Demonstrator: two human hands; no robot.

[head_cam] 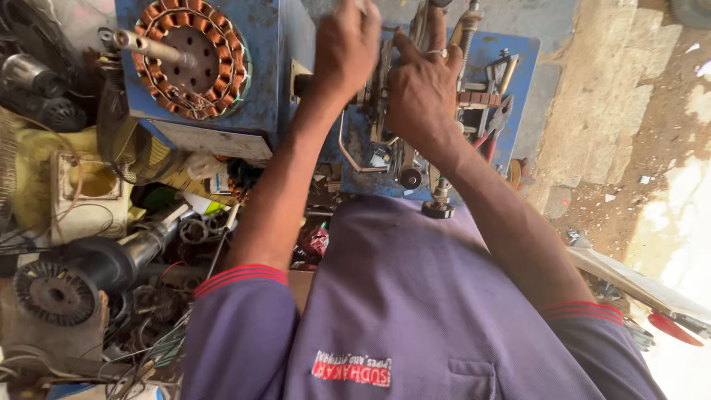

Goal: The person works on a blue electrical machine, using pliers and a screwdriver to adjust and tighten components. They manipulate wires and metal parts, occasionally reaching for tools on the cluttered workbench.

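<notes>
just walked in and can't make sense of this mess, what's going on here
A person in a purple shirt with red-trimmed sleeves works over a blue metal workbench. The left hand is closed around something at the top of a small metal mechanism mounted on the bench; what it grips is hidden. The right hand, wearing a ring, rests against the same mechanism. To the left sits a round copper-wound motor stator, above a heap of dark motor parts and loose wires.
</notes>
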